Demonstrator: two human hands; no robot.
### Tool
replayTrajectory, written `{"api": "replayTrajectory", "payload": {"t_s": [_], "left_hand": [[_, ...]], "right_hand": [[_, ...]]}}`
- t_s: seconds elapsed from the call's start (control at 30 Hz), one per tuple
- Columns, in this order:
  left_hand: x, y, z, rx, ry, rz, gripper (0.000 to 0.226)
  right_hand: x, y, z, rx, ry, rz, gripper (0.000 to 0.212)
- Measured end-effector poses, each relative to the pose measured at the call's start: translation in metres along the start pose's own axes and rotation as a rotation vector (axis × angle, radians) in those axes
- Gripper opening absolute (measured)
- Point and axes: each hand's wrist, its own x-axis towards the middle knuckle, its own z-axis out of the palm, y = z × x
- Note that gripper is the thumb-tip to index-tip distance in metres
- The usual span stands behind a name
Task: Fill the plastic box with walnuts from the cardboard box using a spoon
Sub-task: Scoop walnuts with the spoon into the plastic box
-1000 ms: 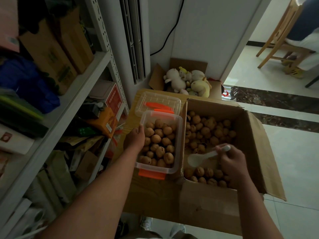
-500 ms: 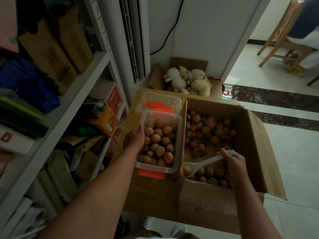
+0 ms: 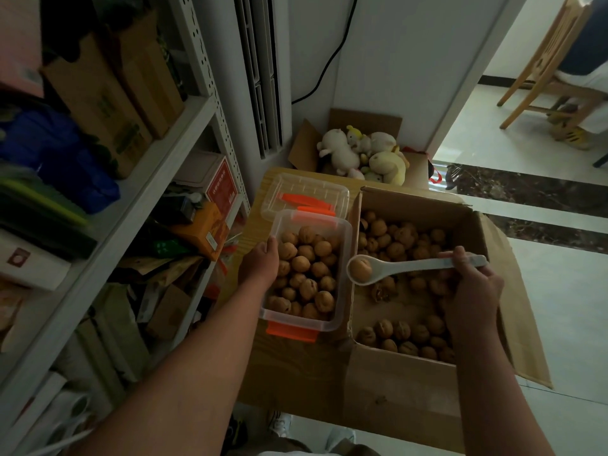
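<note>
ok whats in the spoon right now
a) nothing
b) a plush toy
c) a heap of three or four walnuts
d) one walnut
d: the spoon held by the right hand carries a single walnut in its bowl, at the left wall of the cardboard box, right beside the plastic box.

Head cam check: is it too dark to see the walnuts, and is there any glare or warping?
Head view: dim over the plastic box and cardboard box, though single walnuts are distinguishable; the tiled floor at right is bright, nearly washed out; wide-angle bends the shelf edges; the white spoon reads sharp.
</note>
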Motion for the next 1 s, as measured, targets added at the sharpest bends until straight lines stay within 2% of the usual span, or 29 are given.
{"api": "replayTrajectory", "payload": {"t_s": [0.1,0.2,0.27,0.33,0.43,0.53,0.63,0.7,0.83,1.0], "left_hand": [[0.0,0.001,0.0,0.0,0.001,-0.005,0.062],[-0.001,0.001,0.0,-0.03,-0.007,-0.009,0.063],[-0.002,0.002,-0.001,-0.045,-0.017,-0.01,0.063],[-0.003,0.002,-0.002,-0.05,-0.023,-0.011,0.063],[-0.003,0.002,-0.003,-0.055,-0.028,-0.014,0.064],[-0.004,0.002,-0.002,-0.051,-0.02,-0.007,0.063],[-0.005,0.003,-0.002,-0.045,-0.019,-0.014,0.062],[-0.005,0.004,-0.003,-0.033,-0.015,-0.018,0.062],[-0.004,0.004,-0.002,-0.015,-0.011,-0.018,0.062],[-0.003,0.002,-0.001,-0.004,-0.008,0.0,0.063]], "right_hand": [[-0.008,0.001,0.019,-0.034,-0.121,-0.078,0.018],[-0.021,0.012,0.043,-0.049,-0.365,-0.141,0.011],[-0.031,0.023,0.058,-0.13,-0.513,-0.214,0.013],[-0.038,0.03,0.066,-0.19,-0.583,-0.306,0.015],[-0.034,0.028,0.063,-0.151,-0.525,-0.398,0.019],[-0.018,0.02,0.042,-0.072,-0.324,-0.409,0.019],[-0.005,0.017,0.023,-0.122,-0.13,-0.399,0.016],[-0.004,0.021,0.015,-0.156,-0.063,-0.373,0.014],[-0.007,0.044,0.002,-0.395,-0.094,-0.357,0.01],[-0.006,0.059,-0.009,-0.53,-0.328,-0.005,0.011]]}}
